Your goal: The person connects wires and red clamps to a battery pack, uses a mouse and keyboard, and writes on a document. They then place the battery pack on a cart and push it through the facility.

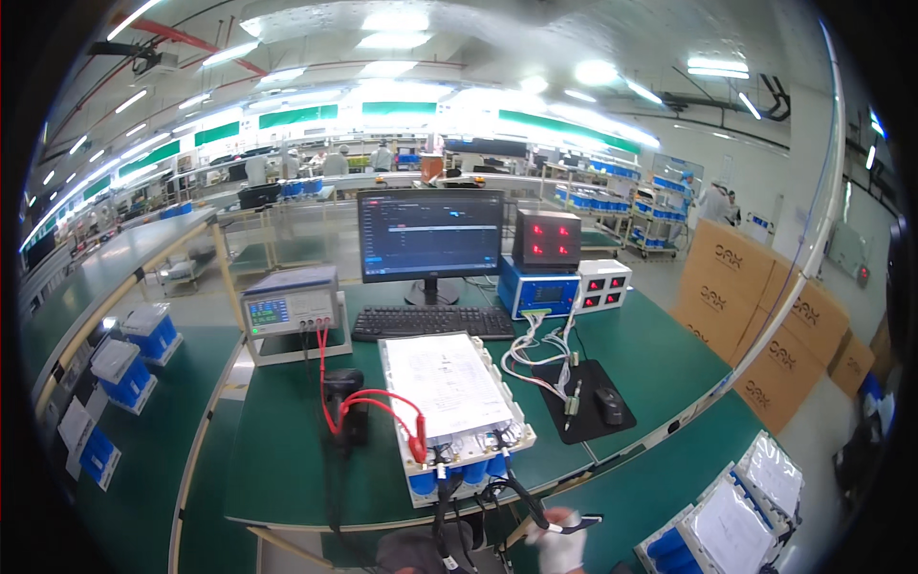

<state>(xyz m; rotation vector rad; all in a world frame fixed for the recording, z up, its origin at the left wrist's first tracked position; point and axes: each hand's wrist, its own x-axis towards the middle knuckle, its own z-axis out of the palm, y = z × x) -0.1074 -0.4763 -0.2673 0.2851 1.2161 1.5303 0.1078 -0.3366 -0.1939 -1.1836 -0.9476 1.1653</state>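
Observation:
My right hand (559, 545), in a white glove with bare fingertips, is at the table's front edge, slightly blurred. Its fingers are closed round a black cable (526, 496) near the cable's end. That cable runs up to the front of a battery pack (516, 430), a white frame with blue cells. Printed sheets (445, 387) lie on top of the pack. Other black cables (442, 521) hang from its front over the table edge. A red clip lead (418, 445) reaches the pack's front left corner. My left hand does not show.
Behind the pack stand a keyboard (430, 322), a monitor (430, 234) and a bench meter (292, 311). A blue tester (538, 289) with white wires and a mouse (609, 406) are to the right. More packs (722, 531) sit lower right; cartons (765, 325) stand beyond.

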